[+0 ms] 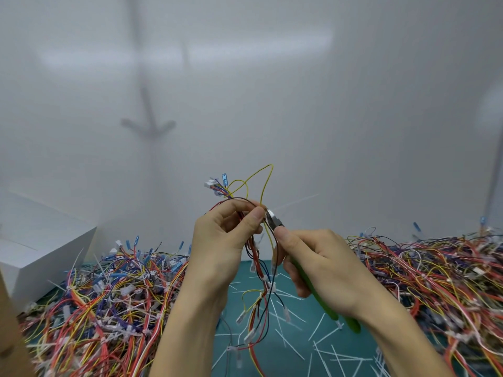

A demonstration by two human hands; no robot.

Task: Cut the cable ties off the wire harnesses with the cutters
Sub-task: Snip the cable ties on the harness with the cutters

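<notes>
A cable tie (291,204) cinched around a multicoloured wire harness (257,263) sits at the steel nose of green-handled cutters (274,221), its thin white tail jutting up and to the right. The harness is held up in mid-air, above the middle of the desk (239,270). The person's left hand (223,240) has its grip closed on the bundle, thumb and forefinger pinching the wires just beside the tie. Yellow loops and white and blue connectors fan out above the fingers, and red, black and yellow leads hang down toward the teal surface. The right hand (321,262) has its grip wrapped around the cutters' handles, thumb lying along the top near the head. Whether the blades are closed on the tie cannot be told.

Loose white tie offcuts (321,326) litter the desk below. Tangled heaps of harnesses flank the hands, one pile to the left (109,295) and another to the right (435,273). A white box (40,240) stands at the far left against the pale wall, its contents out of sight.
</notes>
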